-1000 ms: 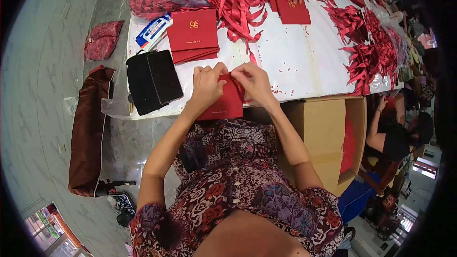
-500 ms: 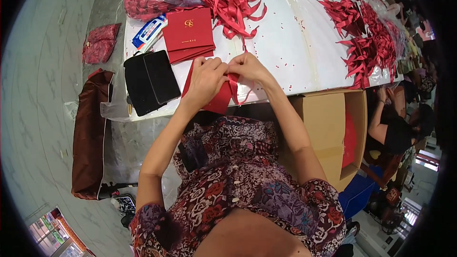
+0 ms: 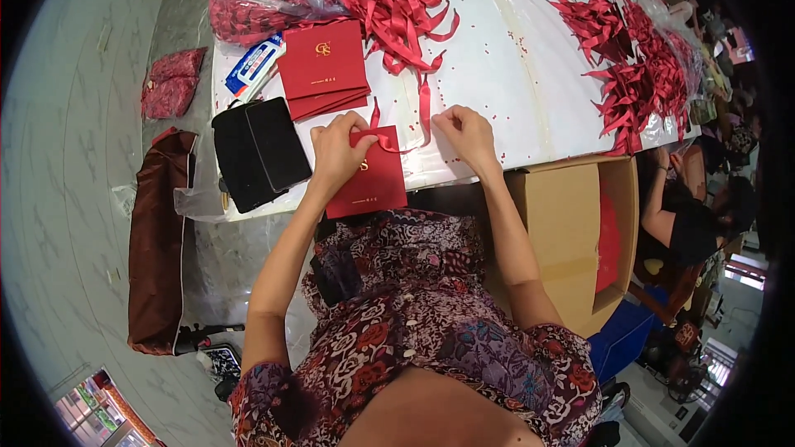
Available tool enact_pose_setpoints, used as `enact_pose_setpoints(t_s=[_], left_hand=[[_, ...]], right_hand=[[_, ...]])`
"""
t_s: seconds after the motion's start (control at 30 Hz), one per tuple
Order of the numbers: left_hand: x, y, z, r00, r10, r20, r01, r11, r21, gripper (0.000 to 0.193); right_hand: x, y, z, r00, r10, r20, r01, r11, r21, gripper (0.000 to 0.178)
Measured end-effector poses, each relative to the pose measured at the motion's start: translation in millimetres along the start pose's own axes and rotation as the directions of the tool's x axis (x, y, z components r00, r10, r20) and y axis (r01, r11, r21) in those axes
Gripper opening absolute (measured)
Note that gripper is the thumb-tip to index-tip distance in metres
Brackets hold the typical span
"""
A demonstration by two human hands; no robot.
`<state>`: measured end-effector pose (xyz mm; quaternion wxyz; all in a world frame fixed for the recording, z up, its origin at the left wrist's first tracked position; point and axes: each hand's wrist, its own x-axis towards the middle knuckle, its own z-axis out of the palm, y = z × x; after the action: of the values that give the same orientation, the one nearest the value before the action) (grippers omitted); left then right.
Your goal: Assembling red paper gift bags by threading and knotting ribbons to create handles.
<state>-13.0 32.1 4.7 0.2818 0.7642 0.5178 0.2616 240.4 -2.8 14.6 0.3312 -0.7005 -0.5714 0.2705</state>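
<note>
My left hand (image 3: 335, 153) pinches the top edge of a red card or flat envelope (image 3: 373, 186) with gold print, at the near edge of the white table (image 3: 489, 99). A red ribbon (image 3: 391, 146) runs from under my left thumb across the card's upper part. Just right of the card, my right hand (image 3: 469, 141) is raised with thumb and forefinger pressed together; whether anything small is between them I cannot make out. A loose ribbon strip (image 3: 425, 108) hangs from the heap, close to my right fingertips but apart from them.
Beyond my left hand lie a stack of red cards (image 3: 323, 58), a black pouch (image 3: 261, 149) and a blue-white packet (image 3: 255, 66). Red ribbons (image 3: 397, 8) heap at the back, with more bundles (image 3: 638, 91) at right. A cardboard box (image 3: 563, 232) stands below the table's edge.
My right hand has moved right, away from the card and my left hand. The card has turned and shows its gold-printed face. My left hand still grips its top edge.
</note>
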Motion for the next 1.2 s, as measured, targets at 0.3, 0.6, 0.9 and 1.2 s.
enact_pose_setpoints(t_s=[0.3,0.6,0.9,1.2], left_hand=[[10,15,24,0.97,0.178,-0.163,-0.157,0.979,0.134,0.018],[2,39,19,0.979,-0.141,0.146,0.202,0.754,-0.625,0.021],[-21,28,33,0.997,-0.078,0.001,0.07,0.887,-0.456,0.023],[-43,32,10,0.995,0.06,-0.085,-0.072,0.986,-0.152,0.021]], right_hand=[[20,6,34,0.978,-0.123,-0.17,0.07,0.955,-0.288,0.025],[-19,-47,17,0.9,-0.43,-0.076,0.417,0.897,-0.145,0.012],[-39,-59,40,0.973,-0.229,-0.018,0.228,0.949,0.216,0.015],[-34,-55,54,0.992,-0.095,0.088,0.031,0.834,0.552,0.013]])
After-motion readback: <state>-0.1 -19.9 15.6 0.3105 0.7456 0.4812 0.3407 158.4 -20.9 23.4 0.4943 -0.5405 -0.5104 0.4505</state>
